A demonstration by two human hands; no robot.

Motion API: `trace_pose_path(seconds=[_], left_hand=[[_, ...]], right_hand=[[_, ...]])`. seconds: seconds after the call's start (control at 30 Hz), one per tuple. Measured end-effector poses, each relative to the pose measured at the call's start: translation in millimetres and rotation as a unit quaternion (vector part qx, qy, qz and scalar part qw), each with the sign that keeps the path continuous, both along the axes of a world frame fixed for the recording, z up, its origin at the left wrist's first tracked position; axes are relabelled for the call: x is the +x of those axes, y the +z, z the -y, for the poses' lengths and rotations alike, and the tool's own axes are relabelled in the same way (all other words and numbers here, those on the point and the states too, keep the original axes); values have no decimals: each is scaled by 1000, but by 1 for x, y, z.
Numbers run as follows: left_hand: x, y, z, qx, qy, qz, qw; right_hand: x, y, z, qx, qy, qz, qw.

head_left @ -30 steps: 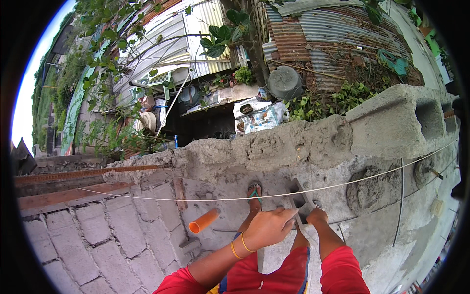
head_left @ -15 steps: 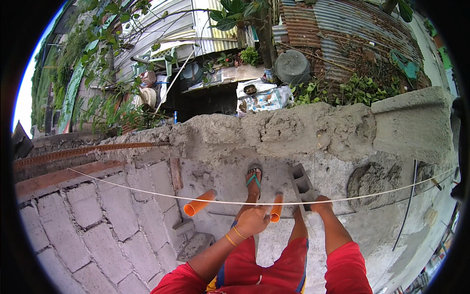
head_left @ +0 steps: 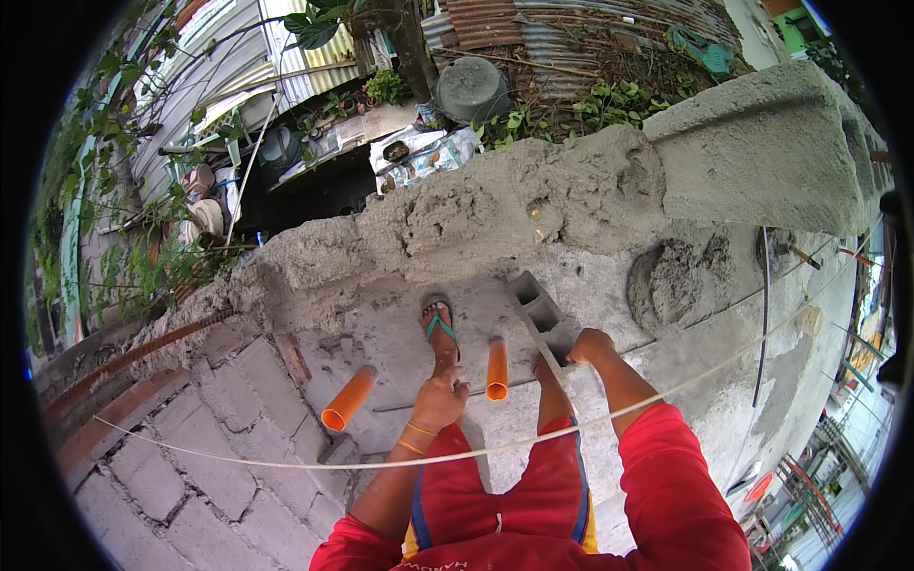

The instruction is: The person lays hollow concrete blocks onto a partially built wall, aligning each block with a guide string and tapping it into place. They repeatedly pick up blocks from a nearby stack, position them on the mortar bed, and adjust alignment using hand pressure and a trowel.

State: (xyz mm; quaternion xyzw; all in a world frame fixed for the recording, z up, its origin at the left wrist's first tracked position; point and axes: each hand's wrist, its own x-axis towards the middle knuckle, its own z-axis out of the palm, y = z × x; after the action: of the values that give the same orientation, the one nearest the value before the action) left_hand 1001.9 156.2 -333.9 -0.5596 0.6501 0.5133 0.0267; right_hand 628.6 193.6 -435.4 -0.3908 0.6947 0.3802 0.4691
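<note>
My right hand (head_left: pixel 592 347) grips the near end of a grey hollow concrete block (head_left: pixel 545 312), which hangs on a slant beside my right leg, its hollows facing up. Left of it, my left hand (head_left: pixel 441 395) is loosely closed in front of my left leg, with nothing visible in its fingers. Its palm side is hidden. A pale string (head_left: pixel 314 465) runs across the view, over both forearms. Two orange pipes stick up here: one pipe (head_left: pixel 497 369) between my hands, another pipe (head_left: pixel 348 398) left of my left hand. My sandalled foot (head_left: pixel 439 324) stands near the rough wall.
Ahead runs a rough mortar-topped wall (head_left: pixel 457 209), with a smooth concrete section (head_left: pixel 752 152) at right. Wet mortar (head_left: pixel 681 281) lies heaped on the right. Laid blocks (head_left: pixel 214 452) fill the lower left, near a rusty steel bar (head_left: pixel 143 357). Beyond the wall stands a grey tub (head_left: pixel 471 90).
My view has turned and shifted right. The block and my right hand have moved slightly forward; the string now crosses my forearms instead of my hands. My left hand has drawn away from the middle pipe.
</note>
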Motion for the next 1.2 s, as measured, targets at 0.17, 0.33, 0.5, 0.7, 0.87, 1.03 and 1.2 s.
trace_pose_path(seconds=[0.17,0.33,0.5,0.7,0.87,1.03,1.2], left_hand=[[-16,-20,-3,50,-5,21,999],[-35,-44,-4,93,-11,23,995],[-63,-97,6,18,-62,38,997],[-112,-123,27,-12,-70,9,997],[-100,-37,22,206,6,-113,972],[-41,157,14,104,65,-103,987],[7,420,27,-77,126,-3,989]], right_hand=[[4,-2,-34,9,1,38,999],[13,27,-47,-37,-21,30,999],[35,89,-45,-44,-12,9,999],[31,246,-41,-52,56,30,997],[31,417,-12,-50,124,63,989],[21,580,5,-101,246,120,957],[-5,736,14,-243,348,165,890]])
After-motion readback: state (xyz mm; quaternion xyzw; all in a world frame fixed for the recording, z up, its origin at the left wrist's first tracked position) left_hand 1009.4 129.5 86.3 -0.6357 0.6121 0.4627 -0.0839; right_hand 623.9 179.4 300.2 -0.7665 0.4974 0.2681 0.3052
